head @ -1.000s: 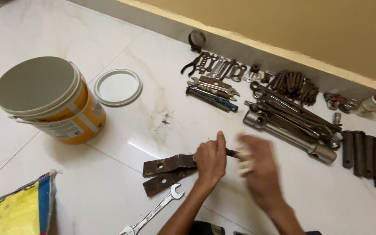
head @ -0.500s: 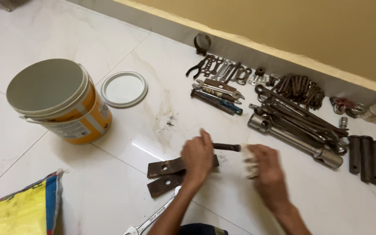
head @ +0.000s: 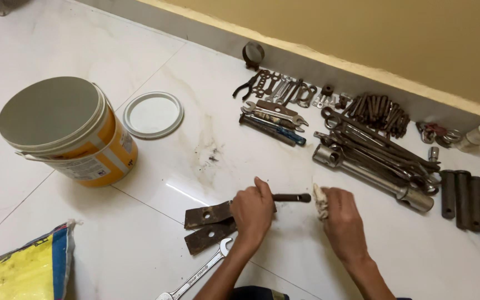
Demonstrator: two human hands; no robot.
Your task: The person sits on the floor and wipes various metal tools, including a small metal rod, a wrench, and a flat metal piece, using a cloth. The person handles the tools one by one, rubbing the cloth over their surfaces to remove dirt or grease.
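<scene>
The left hand (head: 253, 209) is closed around a dark rusty rod (head: 291, 198), which lies level just above the floor (head: 362, 244), its round free end pointing toward the right hand (head: 342, 218). The right hand is closed on a wad of pale cloth (head: 321, 201), held just beside the rod's tip and not touching it. Half a second ago the cloth was blurred in motion at the rod end; it now shows sharp and apart from the tip, which suggests a pause or the end of one wiping stroke. Under the left hand lie two rusty flat plates with holes (head: 208, 225), and a bright open-end spanner (head: 195, 275) lies just below them. Rows of spanners and a long socket wrench (head: 373, 176) are laid out near the wall, with dark cylinders (head: 470, 201) at the right. A paint bucket (head: 68, 133) with an orange band stands well to the left, a round lid (head: 153, 114) beside it, and a yellow sack (head: 20, 269) at the lower left.
</scene>
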